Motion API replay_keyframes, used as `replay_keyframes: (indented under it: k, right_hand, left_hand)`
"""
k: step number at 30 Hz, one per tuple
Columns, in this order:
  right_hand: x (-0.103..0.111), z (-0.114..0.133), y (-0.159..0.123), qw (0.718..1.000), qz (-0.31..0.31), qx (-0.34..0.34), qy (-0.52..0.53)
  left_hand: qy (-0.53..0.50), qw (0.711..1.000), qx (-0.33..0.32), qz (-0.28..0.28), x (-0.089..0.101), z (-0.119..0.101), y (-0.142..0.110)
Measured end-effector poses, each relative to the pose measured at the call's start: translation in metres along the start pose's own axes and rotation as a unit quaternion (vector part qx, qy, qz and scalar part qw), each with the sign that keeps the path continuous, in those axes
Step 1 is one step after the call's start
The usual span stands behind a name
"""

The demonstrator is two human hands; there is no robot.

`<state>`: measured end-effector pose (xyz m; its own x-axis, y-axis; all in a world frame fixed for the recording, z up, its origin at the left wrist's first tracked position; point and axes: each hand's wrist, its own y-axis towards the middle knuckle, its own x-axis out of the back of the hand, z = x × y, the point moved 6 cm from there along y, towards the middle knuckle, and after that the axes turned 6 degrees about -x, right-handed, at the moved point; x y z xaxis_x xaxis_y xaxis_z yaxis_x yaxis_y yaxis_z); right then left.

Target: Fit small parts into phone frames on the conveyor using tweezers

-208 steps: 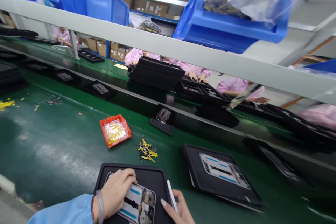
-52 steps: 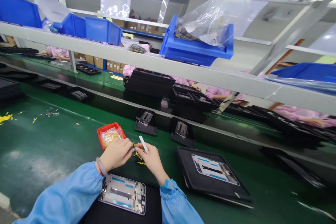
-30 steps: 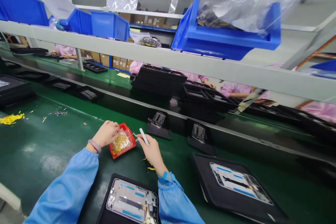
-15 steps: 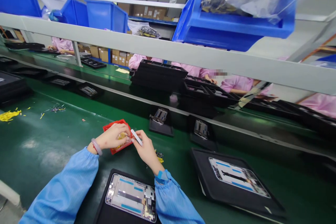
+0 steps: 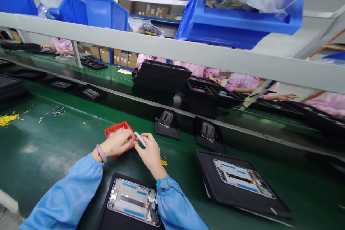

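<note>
My left hand (image 5: 116,143) lies over a small red tray (image 5: 111,133), with its fingertips pinched at the clear plastic bag of yellow parts inside; the fingers hide whatever they may hold. My right hand (image 5: 150,155) grips a white plastic stick (image 5: 140,139), its tip close to my left fingertips. Below my hands, a phone mid-frame with blue strips (image 5: 134,201) lies in a black tray (image 5: 126,179). A small scatter of yellow and black parts (image 5: 163,160) sits just right of my right hand.
Another phone frame (image 5: 244,183) lies in a black tray on the green belt (image 5: 54,151) to the right. A grey rail (image 5: 172,54) with blue bins (image 5: 231,14) crosses above, and co-workers in pink sleeves (image 5: 242,84) handle stacked black trays (image 5: 161,73) beyond.
My hands have moved from the loose parts beside the red tray, and from the phone frame before that, to meet above the tray. The head view has also shifted slightly.
</note>
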<state>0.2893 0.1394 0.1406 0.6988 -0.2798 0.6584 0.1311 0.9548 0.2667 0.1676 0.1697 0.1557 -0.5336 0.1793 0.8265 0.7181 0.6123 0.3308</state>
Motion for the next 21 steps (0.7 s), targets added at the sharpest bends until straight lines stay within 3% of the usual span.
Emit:
replay_keyframes:
  k: [5,9,14,21]
  right_hand:
    - [-0.002,0.000,-0.001,1.000,0.008,0.016,-0.005]
    - [0.002,-0.004,0.001,1.000,-0.006,0.009,-0.010]
    - [0.000,0.000,0.018,1.000,0.007,-0.006,-0.013]
    - [-0.038,0.023,0.043,0.998,0.055,-0.006,0.002]
  left_hand:
    - [0.013,1.000,-0.006,0.010,-0.003,-0.005,0.000]
    - [0.013,1.000,0.006,-0.013,0.008,0.003,-0.002]
    - [0.019,0.988,0.075,-0.135,0.044,0.034,-0.011]
    - [-0.059,0.953,0.138,-0.261,0.072,0.052,-0.024]
